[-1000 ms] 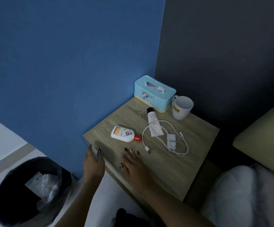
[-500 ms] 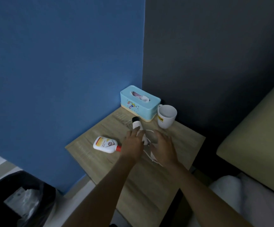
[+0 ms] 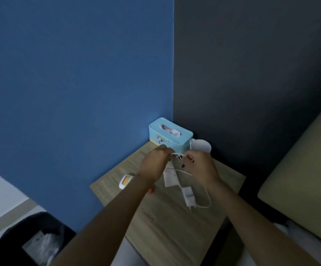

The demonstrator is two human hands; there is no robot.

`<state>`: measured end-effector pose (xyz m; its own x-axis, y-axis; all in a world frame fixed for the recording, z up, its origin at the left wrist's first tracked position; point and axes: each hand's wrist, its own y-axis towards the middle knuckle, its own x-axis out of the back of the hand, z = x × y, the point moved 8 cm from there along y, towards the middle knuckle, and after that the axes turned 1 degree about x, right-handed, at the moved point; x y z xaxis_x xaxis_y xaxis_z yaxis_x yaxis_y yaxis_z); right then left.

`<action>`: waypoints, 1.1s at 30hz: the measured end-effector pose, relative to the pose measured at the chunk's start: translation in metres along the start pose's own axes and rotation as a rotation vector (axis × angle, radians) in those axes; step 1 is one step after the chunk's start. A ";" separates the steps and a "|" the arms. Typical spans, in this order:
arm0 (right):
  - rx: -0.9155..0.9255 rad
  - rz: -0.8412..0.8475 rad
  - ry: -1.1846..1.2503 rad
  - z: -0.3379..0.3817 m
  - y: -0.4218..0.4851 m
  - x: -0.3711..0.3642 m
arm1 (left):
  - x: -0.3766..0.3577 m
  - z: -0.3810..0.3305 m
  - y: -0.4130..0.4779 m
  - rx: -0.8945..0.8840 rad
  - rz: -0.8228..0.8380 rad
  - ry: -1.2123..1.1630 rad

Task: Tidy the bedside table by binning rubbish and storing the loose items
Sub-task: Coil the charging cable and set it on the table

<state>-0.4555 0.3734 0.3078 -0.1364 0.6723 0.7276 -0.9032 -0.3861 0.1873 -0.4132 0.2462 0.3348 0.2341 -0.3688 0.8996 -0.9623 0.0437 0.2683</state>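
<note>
Above the wooden bedside table (image 3: 175, 227), my left hand (image 3: 154, 166) and my right hand (image 3: 202, 167) both pinch a white charger cable (image 3: 206, 196) raised between them. The cable's white plug (image 3: 189, 196) hangs low over the tabletop. A white cream tube (image 3: 169, 178) lies under the cable, partly hidden by my hands. A white lotion bottle (image 3: 124, 181) with a red cap lies at the table's left edge, half covered by my left forearm.
A light blue tissue box (image 3: 168, 137) and a white mug (image 3: 201, 146) stand at the back corner against the blue and dark walls. A black bin (image 3: 11, 244) with crumpled rubbish sits on the floor lower left. A bed (image 3: 305, 189) lies to the right.
Both hands moved from the table's front edge to the cable, took hold of it and lifted it off the tabletop. The camera view shifted right and up.
</note>
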 end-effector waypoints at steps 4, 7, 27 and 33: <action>0.083 -0.075 0.136 0.066 0.012 0.074 | 0.085 -0.023 0.007 -0.044 -0.160 -0.088; 0.151 -0.082 0.189 0.114 0.015 0.113 | 0.142 -0.034 0.005 -0.053 -0.256 -0.151; 0.334 -0.315 0.466 0.255 0.003 0.202 | 0.245 0.013 -0.096 0.446 -0.046 -1.408; 0.202 -0.153 0.419 0.231 -0.023 0.119 | 0.282 -0.013 -0.080 0.227 -0.223 -1.981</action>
<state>-0.3573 0.3163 0.5429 -0.1973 0.9112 0.3617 -0.8342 -0.3498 0.4263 -0.2689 0.1511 0.5714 0.0342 -0.6766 -0.7356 -0.9773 -0.1765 0.1169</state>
